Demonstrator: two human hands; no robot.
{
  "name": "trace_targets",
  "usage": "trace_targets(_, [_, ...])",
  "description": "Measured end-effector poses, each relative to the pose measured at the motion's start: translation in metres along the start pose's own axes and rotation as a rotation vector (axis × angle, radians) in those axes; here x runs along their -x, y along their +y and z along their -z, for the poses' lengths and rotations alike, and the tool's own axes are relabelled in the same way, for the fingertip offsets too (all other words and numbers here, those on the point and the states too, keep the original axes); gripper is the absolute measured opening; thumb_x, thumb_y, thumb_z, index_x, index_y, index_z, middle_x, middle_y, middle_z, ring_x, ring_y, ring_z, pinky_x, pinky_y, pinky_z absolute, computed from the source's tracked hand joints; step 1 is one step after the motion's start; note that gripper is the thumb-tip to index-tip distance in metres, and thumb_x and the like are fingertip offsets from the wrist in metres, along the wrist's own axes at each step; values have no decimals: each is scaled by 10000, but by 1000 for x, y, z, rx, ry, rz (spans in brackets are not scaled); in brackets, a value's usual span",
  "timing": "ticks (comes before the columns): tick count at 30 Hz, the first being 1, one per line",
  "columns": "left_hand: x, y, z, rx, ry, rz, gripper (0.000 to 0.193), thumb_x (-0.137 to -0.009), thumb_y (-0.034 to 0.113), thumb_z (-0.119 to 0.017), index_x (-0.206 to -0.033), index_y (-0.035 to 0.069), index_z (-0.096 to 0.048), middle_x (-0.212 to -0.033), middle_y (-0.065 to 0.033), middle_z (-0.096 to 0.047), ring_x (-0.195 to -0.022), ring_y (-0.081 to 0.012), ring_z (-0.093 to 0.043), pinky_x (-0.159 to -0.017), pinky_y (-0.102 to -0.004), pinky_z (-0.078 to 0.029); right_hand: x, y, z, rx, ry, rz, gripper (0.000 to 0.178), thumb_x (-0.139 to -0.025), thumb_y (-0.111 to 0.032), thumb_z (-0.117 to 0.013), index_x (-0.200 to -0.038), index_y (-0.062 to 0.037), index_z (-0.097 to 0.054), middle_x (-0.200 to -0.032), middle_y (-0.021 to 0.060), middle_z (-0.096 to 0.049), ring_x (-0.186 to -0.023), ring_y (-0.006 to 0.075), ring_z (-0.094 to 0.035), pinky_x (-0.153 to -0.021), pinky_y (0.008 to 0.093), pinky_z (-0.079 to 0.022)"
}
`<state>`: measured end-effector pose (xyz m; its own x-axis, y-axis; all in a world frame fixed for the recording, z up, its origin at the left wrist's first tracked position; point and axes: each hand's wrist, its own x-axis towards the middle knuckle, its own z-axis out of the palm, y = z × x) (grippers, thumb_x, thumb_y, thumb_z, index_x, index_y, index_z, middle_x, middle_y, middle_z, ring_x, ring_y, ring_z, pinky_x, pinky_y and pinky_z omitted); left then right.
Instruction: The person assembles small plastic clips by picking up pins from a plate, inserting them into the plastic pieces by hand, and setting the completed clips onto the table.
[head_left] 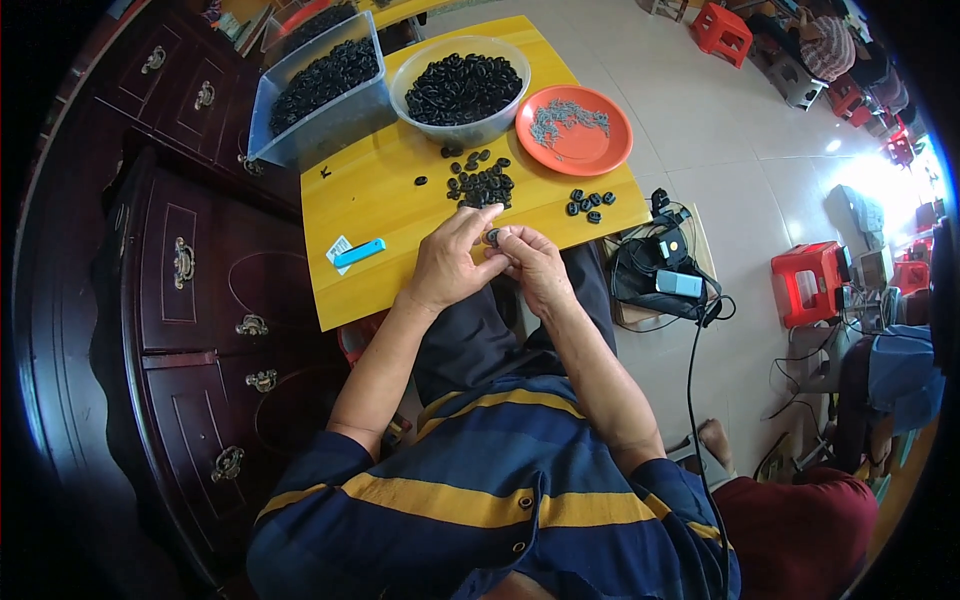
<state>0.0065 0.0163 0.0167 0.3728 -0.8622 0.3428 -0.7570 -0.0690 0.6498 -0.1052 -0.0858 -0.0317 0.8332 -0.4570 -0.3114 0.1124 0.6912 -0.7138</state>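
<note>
Over the table's near edge my two hands meet. My right hand [536,268] pinches a small black oval plastic piece [492,237] between thumb and fingertips. My left hand [448,258] is beside it, fingers stretched towards a loose pile of similar black pieces [482,186], its thumb close to the right fingers. Just beyond the pile stands a clear round tub [402,98] full of black pieces. An orange-red plate [590,160] to its right bears many tiny grey bits, too small to name. Several black pieces [586,206] form a separate group near the right edge.
On the yellow table [385,200], a blue-handled tool [360,252] lies over a small white label at left. A clear rectangular bin [330,140] of black pieces stands at far left. Dark wooden drawers [190,270] flank the table; cables and a device [678,284] sit at right.
</note>
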Motion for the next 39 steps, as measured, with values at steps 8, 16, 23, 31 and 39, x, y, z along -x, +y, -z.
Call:
trace_targets(8, [2, -13, -14, -76, 58, -106, 308, -805, 100, -731, -1102, 33, -681, -1020, -125, -691, -919, -325, -689, -786, -388, -565, -3, 13, 11, -80, 50, 46, 133, -966, -195, -647, -978, -63, -636, -876, 0, -646, -776, 89, -616, -727, 237, -495])
trace_targets(16, [0, -17, -17, -103, -26, -76, 289, -832, 78, -710, -1113, 24, -672, -1048, -137, -688, -931, -337, -685, -790, -389, -561, -5, 12, 17, -101, 44, 36, 89, -972, -156, -637, -938, -74, -633, -794, -32, -619, -689, 60, -601, -687, 214, -526])
trace_targets(23, [-3, -15, -19, -135, -26, -122, 292, -827, 63, -722, -1110, 13, -672, -1030, -142, -691, -885, -311, -696, -758, -370, -560, -6, 15, 21, -90, 94, 33, 104, -967, -157, -648, -910, -71, -640, -782, -25, -629, -658, 60, -592, -653, 205, -510])
trace_targets(31, [-7, -14, -19, -39, -11, -69, 285, -805, 39, -744, -1082, 9, -682, -993, -140, -693, -797, -280, -687, -698, -356, -552, -10, 14, 25, -87, 73, 110, 117, -936, -168, -675, -941, -52, -677, -812, -7, -640, -702, 66, -570, -643, 208, -448])
trace_targets(39, [-11, -12, -23, -127, 6, -142, 264, -785, 27, -740, -1044, 12, -689, -984, -148, -699, -865, -330, -691, -754, -390, -561, -5, 16, 21, -78, 130, 117, 108, -929, -156, -656, -897, -55, -673, -793, -12, -632, -710, 71, -567, -652, 220, -451])
